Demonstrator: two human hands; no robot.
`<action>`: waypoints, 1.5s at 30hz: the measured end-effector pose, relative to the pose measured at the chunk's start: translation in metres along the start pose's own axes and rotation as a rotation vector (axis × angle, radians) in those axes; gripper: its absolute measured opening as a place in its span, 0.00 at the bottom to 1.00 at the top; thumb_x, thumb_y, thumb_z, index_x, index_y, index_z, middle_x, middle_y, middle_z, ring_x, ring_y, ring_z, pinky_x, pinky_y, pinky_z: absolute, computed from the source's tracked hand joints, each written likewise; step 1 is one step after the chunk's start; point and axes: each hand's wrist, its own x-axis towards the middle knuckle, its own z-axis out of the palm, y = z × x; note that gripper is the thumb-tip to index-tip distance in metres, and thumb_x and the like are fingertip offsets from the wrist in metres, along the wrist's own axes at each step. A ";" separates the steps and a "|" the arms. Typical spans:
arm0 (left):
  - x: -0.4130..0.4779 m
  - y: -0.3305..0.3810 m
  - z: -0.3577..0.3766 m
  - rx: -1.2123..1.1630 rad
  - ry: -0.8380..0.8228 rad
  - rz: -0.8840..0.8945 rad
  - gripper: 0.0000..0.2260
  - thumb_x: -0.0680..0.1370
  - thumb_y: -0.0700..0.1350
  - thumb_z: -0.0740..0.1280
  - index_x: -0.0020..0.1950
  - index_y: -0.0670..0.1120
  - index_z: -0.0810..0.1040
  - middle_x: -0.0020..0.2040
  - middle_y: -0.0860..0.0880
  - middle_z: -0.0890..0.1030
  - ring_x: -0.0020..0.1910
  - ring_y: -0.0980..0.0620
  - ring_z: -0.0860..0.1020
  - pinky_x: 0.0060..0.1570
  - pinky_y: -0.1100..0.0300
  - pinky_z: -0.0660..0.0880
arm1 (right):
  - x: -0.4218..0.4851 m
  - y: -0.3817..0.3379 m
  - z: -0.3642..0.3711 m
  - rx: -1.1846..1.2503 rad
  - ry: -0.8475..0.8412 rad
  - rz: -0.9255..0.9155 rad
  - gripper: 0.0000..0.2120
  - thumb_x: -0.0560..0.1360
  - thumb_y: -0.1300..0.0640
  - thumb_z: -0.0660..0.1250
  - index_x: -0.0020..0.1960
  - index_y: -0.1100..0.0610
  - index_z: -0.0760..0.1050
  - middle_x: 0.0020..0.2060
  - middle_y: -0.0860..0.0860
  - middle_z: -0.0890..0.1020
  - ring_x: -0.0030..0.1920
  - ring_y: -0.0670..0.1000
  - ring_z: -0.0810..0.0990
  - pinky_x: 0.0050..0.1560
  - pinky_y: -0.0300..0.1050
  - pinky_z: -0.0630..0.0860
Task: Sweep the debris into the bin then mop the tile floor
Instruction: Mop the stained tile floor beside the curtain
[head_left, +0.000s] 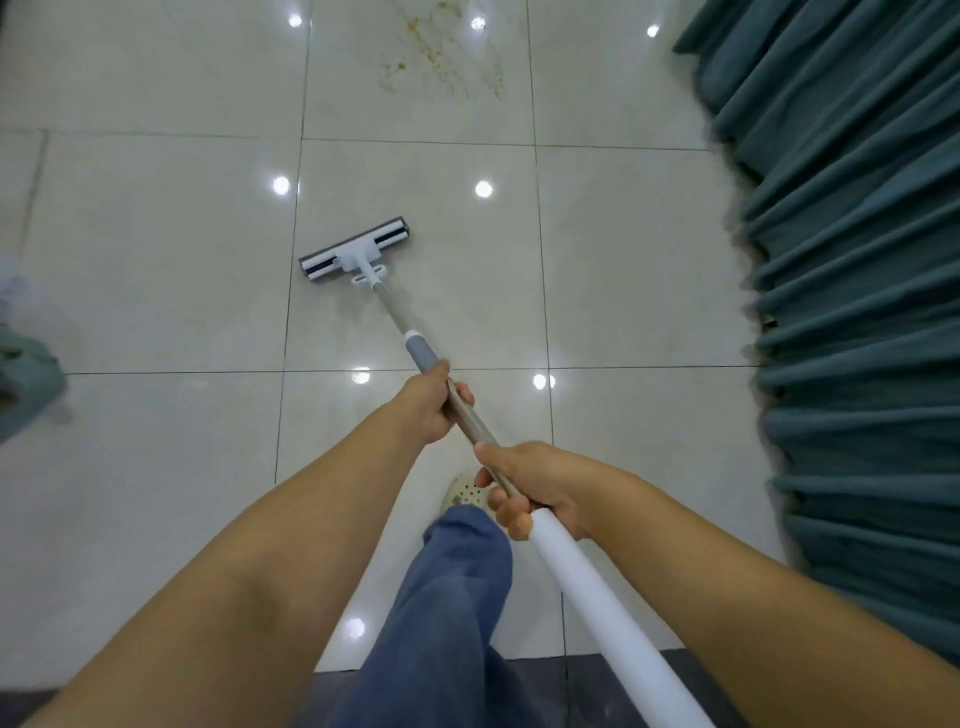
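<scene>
Out front on the tile floor (156, 270), mop head (356, 250) flat down, well ahead of both hands. L hand (428, 402) wrapped round metal pole (469, 420) just below grey collar (422, 353); R hand (530, 483) gripping nearer, at start of white sleeve (597, 587). Glossy pale tiles w/ light spots, yellowish stain (441, 57) beyond mop head. Teal curtain (857, 260) along right.

Clothing worn by the person
Blue trousers (447, 613) are worn with a pale perforated shoe (464, 491); the forearms (291, 545) are bare.

Both hands (431, 400) (535, 486) grip mop (358, 249) handle; head flat on tile floor (156, 249).
</scene>
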 end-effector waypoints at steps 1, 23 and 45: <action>-0.012 -0.018 -0.003 0.006 -0.008 -0.005 0.11 0.82 0.46 0.59 0.42 0.43 0.65 0.29 0.48 0.65 0.22 0.54 0.66 0.20 0.66 0.70 | -0.006 0.020 0.000 -0.005 0.009 0.002 0.15 0.79 0.45 0.61 0.47 0.58 0.71 0.26 0.51 0.73 0.20 0.45 0.67 0.20 0.34 0.70; -0.182 -0.301 -0.125 -0.099 0.048 -0.089 0.10 0.80 0.48 0.62 0.43 0.43 0.68 0.28 0.48 0.70 0.19 0.55 0.70 0.25 0.63 0.74 | -0.087 0.332 0.057 -0.147 -0.066 0.100 0.08 0.73 0.66 0.65 0.45 0.58 0.66 0.25 0.51 0.68 0.19 0.44 0.66 0.20 0.34 0.70; -0.018 0.120 -0.230 0.173 -0.124 -0.121 0.09 0.82 0.47 0.58 0.53 0.42 0.65 0.32 0.47 0.68 0.27 0.52 0.70 0.21 0.67 0.73 | 0.038 -0.033 0.256 0.182 -0.040 -0.050 0.07 0.77 0.64 0.65 0.41 0.60 0.70 0.23 0.51 0.72 0.17 0.44 0.66 0.17 0.33 0.67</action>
